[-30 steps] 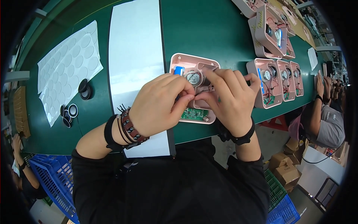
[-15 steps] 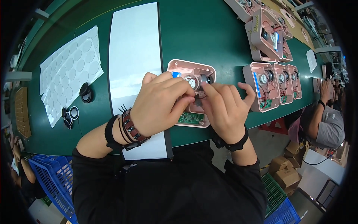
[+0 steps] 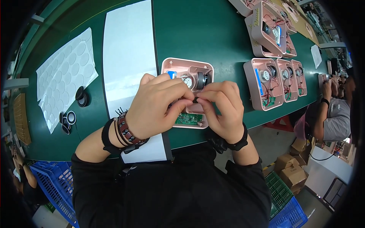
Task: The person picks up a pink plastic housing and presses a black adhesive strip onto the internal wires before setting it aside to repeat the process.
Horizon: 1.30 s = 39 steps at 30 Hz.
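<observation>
Curly gold writing ran along the side of a stacked pink box, too small to read well. The left hand and the right hand each had its grip pinched, thumb and finger close together, on a small black piece. That piece was between both hands, over an open pink box on the green bench. A green board showed inside.

Between the open pink case and the three-case row, you have a counter lane toward the far edge. Your right hand blocks most of its near-edge end.
</observation>
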Motion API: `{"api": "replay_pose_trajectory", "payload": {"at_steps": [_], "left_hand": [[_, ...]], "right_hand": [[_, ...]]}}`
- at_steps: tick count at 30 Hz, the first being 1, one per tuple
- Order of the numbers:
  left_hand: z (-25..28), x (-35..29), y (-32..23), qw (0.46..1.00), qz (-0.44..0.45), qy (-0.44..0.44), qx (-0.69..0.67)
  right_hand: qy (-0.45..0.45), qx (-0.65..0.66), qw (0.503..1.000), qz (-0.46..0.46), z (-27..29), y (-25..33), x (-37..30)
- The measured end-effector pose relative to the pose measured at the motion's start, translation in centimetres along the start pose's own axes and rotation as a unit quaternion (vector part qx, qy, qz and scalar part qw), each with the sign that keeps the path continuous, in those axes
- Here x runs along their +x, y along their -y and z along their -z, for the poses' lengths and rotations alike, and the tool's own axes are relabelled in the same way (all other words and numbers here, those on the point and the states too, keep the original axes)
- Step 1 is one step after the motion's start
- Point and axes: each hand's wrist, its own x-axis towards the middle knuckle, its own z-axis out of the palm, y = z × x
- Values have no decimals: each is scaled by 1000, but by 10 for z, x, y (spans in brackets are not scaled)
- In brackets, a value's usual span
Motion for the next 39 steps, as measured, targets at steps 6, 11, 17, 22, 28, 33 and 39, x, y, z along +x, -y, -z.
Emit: {"api": "replay_pose_trajectory", "payload": {"at_steps": [6,11,17,22,28,33,39], "left_hand": [[-1,0,2,1000,-1,-21,4],[-1,-1,3,999,-12,-33,26],[-3,-3,2,991,-39,-79,96],[-4,-4,-3,976,-70,-108,176],[-2,-3,-4,984,-61,-91,138],[2,-5,-5,998,0,-20,53],[-3,-11,-4,991,-37,-30,124]], "right_hand": [[-13,-128,991,25,1,6,2],[4,-142,989,26,0,5,5],[27,-139,989,38,-1,2,7],[28,-149,988,43,0,1,6],[2,-149,989,1,-2,5,7],[1,-168,984,61,-2,3,4],[28,-190,978,78,-3,2,3]]}}
